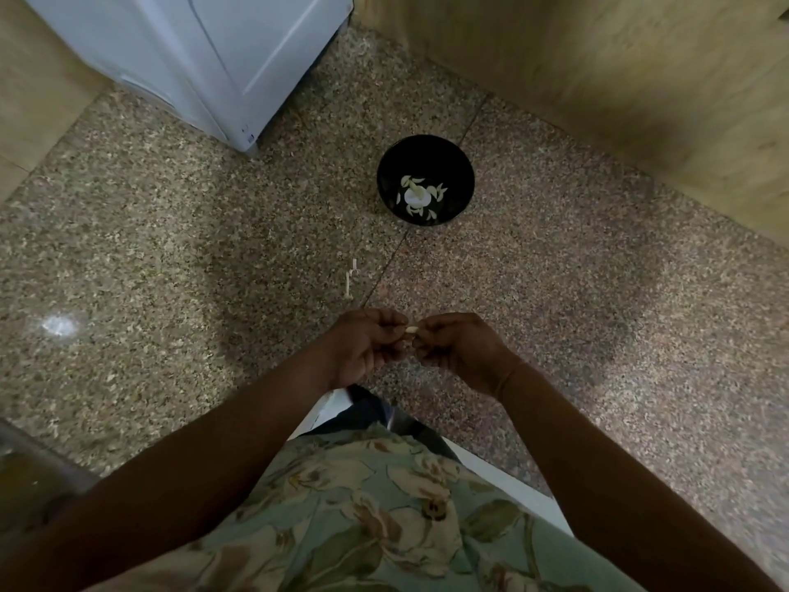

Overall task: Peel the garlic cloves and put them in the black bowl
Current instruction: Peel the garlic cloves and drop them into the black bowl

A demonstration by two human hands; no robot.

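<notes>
Head view: both hands met low in the middle of the frame. The left hand [363, 343] had its fingers curled, pinching one end of a small pale garlic clove [410, 330]. The right hand [457, 348] came in from three o'clock, its fingertips nipping the other end, so the clove was held between the two hands, up off the speckled stone floor [555, 271]. Whether any skin was on it could not be told at that size.

Straight out at twelve o'clock from the hands, well apart from them, the black bowl [454, 164] stood upright on the floor. Pale garlic pieces [420, 196] lay in its bottom around a white lump.

Between hands and bowl, at about eleven o'clock, thin white scraps [351, 279] lay on the floor.

Further off at eleven o'clock stood a white appliance [192, 57], and from one to two o'clock ran a wooden cabinet front [619, 57]. At six o'clock a floral garment [363, 506] filled the bottom edge.
</notes>
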